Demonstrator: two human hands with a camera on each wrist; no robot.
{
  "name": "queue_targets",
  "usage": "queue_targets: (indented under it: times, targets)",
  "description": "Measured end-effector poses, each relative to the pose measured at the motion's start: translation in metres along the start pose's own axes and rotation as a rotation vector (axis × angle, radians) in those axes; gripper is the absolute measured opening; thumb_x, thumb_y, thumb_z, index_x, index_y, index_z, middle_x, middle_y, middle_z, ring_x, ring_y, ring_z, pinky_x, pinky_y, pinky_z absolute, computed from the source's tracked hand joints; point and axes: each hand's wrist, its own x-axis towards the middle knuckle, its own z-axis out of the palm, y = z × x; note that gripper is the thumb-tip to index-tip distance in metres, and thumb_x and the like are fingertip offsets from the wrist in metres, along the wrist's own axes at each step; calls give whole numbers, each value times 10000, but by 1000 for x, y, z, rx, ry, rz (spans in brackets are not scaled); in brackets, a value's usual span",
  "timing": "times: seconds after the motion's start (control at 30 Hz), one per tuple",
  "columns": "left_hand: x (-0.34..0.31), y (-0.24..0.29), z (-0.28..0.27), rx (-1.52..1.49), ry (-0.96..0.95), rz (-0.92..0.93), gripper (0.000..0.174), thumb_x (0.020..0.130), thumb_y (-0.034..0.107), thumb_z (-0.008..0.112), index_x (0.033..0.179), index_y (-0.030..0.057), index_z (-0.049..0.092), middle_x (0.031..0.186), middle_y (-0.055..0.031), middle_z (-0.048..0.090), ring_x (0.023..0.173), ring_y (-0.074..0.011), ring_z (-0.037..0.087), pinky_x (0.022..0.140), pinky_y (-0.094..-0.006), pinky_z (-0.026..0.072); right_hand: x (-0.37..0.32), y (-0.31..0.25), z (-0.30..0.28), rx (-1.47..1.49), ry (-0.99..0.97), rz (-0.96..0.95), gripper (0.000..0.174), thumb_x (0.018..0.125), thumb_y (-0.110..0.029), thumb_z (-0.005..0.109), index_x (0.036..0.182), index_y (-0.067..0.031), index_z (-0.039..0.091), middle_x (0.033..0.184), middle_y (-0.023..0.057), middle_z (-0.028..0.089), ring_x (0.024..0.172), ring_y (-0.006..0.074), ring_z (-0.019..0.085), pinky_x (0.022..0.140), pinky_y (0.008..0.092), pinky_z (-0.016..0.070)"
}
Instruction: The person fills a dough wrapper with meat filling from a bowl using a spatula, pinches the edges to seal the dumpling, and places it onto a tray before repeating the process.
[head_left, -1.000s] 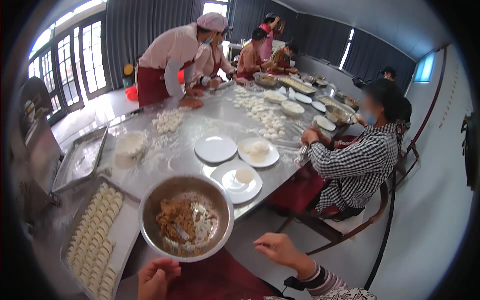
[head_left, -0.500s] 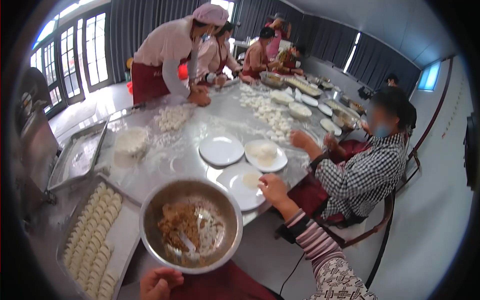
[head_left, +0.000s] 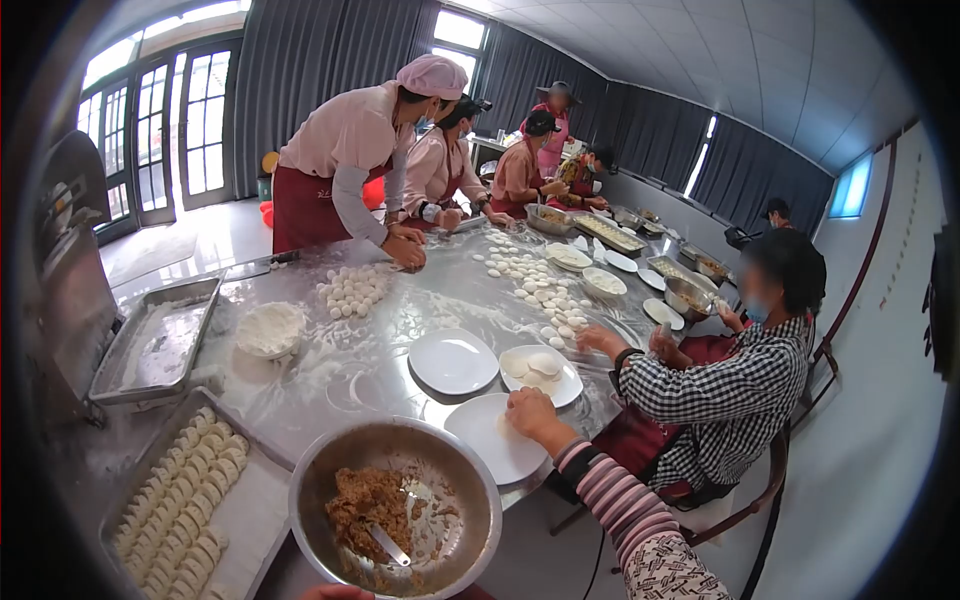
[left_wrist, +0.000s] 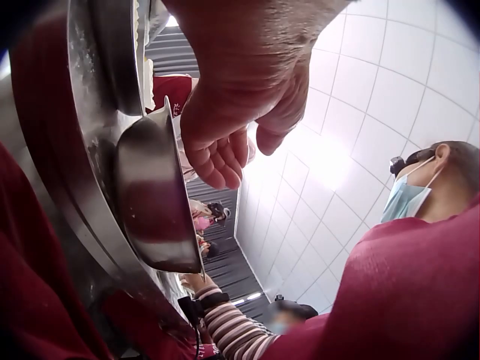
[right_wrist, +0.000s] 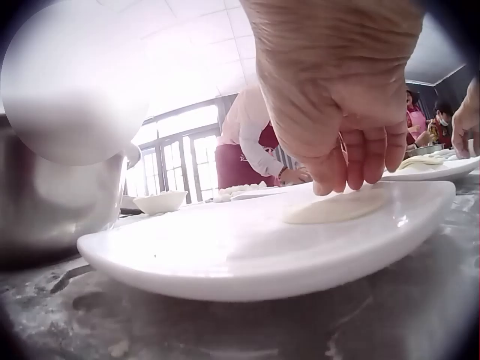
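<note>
My right hand (head_left: 534,412) reaches over a white plate (head_left: 478,428), its fingertips at the edge of a round dumpling wrapper (right_wrist: 334,210) lying there. The right wrist view shows those fingers pointing down. My left hand (left_wrist: 240,82) hangs loosely curled beside the rim of a steel bowl (left_wrist: 154,195), nothing in its grasp. Only a bit of it shows at the bottom of the head view. In the bowl is brown minced filling (head_left: 368,505) with a flat, light-coloured utensil (head_left: 390,545) stuck in it.
A tray (head_left: 262,500) of shaped dumplings lies left of the bowl, a floury tray (head_left: 160,335) behind it. Another plate (head_left: 452,362) and a plate with wrappers (head_left: 560,382) stand close by. Dough pieces (head_left: 355,290) and a flour bowl (head_left: 270,330) are farther back. A person in checks (head_left: 740,370) sits at right.
My right hand has gone from beside the bowl forward to the wrapper on the near plate. The left hand has dropped mostly out of the head view as that view shifted.
</note>
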Motion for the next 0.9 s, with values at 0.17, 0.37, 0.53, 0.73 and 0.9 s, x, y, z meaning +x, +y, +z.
queue_targets:
  times: [0.17,0.37,0.53,0.73,0.9]
  targets:
    - [1,-1,-3,1,-4,-3,369,945,208,579,1214,-39,532,1141,-158,626,1037,-236,616,936,-361,485,0,-2,-6,-35,-113,27,178,778,-225,649,918,-121,682,977,122,652,980,320,598,856,423,480]
    - [1,0,-4,-16,-11,3,356,950,196,570,1213,-42,537,1139,-159,629,1031,-233,621,931,-358,491,-10,-3,-14,77,-204,79,175,731,-243,680,854,-119,683,947,109,678,946,288,636,834,422,484]
    - [1,1,-3,-25,2,-15,362,948,201,574,1213,-42,536,1137,-156,629,1027,-229,621,930,-355,491,-10,3,-12,110,-286,66,187,681,-211,699,844,-123,675,928,101,684,923,289,643,794,416,497]
    - [2,1,-4,-33,-2,-11,367,946,206,578,1212,-42,535,1130,-149,631,1014,-224,625,925,-351,495,-18,-1,-11,158,-199,89,140,698,-195,664,813,-119,684,896,102,692,888,291,653,769,412,508]
    - [0,5,-4,-59,5,-11,360,940,197,589,1209,-38,539,1130,-144,632,1011,-217,626,925,-352,497,-23,-2,-16,164,-214,48,166,727,-195,639,857,-101,678,859,139,688,856,317,655,755,420,511]
